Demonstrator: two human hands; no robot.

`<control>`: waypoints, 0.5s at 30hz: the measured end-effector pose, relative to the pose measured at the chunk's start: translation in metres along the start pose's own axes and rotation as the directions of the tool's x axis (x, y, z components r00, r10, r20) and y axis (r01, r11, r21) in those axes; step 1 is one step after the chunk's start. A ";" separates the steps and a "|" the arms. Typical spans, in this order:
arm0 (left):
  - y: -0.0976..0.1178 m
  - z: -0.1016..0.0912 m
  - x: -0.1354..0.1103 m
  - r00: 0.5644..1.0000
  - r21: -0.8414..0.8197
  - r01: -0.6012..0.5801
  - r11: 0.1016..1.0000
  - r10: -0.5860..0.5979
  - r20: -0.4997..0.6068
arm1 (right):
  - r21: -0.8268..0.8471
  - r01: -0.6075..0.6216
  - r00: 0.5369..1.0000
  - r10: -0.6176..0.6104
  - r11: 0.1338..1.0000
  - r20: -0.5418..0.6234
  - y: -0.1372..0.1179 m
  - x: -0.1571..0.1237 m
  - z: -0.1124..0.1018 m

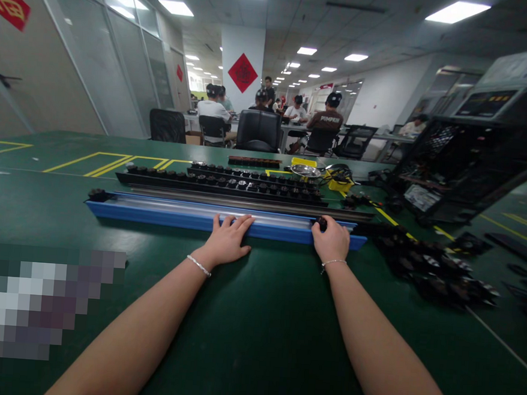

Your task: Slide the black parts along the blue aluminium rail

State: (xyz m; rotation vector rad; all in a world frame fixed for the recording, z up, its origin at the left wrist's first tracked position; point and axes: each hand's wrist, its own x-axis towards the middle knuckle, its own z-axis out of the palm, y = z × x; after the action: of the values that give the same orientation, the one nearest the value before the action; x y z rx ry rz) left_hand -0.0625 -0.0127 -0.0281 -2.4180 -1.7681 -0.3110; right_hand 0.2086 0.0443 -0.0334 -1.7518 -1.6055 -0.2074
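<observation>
A long blue channel-shaped rail (154,217) with a shiny metallic strip along its inside lies crosswise in front of me. My left hand (227,240) rests on its near edge around the middle, fingers spread and lying over the strip. Near the right end, my right hand (333,238) pinches a small black round part (320,223) between thumb and fingers, at the channel's opening. Another black part (97,195) sits at the rail's left end. Just behind the blue rail runs a dark bare rail (245,202).
Farther back lie black rails (228,183) lined with round parts. Loose black parts (448,264) are heaped at the right, by a dark equipment frame (441,168). A metal dish (305,171) and yellow trays (339,182) stand behind. Several people sit at distant tables.
</observation>
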 end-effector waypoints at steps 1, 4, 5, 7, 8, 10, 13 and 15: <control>0.000 0.000 0.000 1.000 -0.002 -0.001 1.000 0.001 -0.001 | -0.001 -0.001 1.000 0.001 1.000 0.000 0.000 0.000 -0.001; 0.000 0.000 0.000 1.000 -0.004 -0.002 1.000 0.002 0.003 | -0.003 -0.007 1.000 0.007 1.000 0.014 -0.001 0.000 -0.002; 0.000 0.000 0.000 1.000 -0.003 0.000 1.000 0.000 0.004 | -0.005 -0.009 1.000 0.009 1.000 0.018 -0.001 0.000 -0.002; -0.001 0.000 0.000 1.000 -0.002 -0.001 1.000 0.001 0.002 | -0.007 -0.012 1.000 0.012 1.000 0.021 -0.002 0.000 -0.003; -0.001 0.000 0.000 1.000 -0.003 -0.003 1.000 0.003 -0.002 | -0.008 -0.015 1.000 0.015 1.000 0.020 -0.001 0.000 -0.003; -0.001 0.000 0.000 1.000 -0.005 -0.008 1.000 0.008 -0.005 | -0.010 -0.025 1.000 0.025 1.000 0.016 0.001 0.001 -0.003; -0.001 0.001 0.000 1.000 -0.001 -0.011 1.000 0.011 -0.007 | -0.021 -0.044 0.999 0.044 0.999 0.003 0.005 0.002 -0.002; -0.001 0.002 0.000 1.000 -0.001 -0.010 1.000 0.010 -0.012 | -0.032 -0.052 0.999 0.052 0.998 -0.006 0.007 0.003 -0.002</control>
State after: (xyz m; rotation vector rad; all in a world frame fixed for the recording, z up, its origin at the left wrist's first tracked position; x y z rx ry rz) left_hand -0.0634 -0.0121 -0.0297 -2.4203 -1.7507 -0.3251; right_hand 0.2157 0.0457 -0.0332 -1.8136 -1.5584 -0.2137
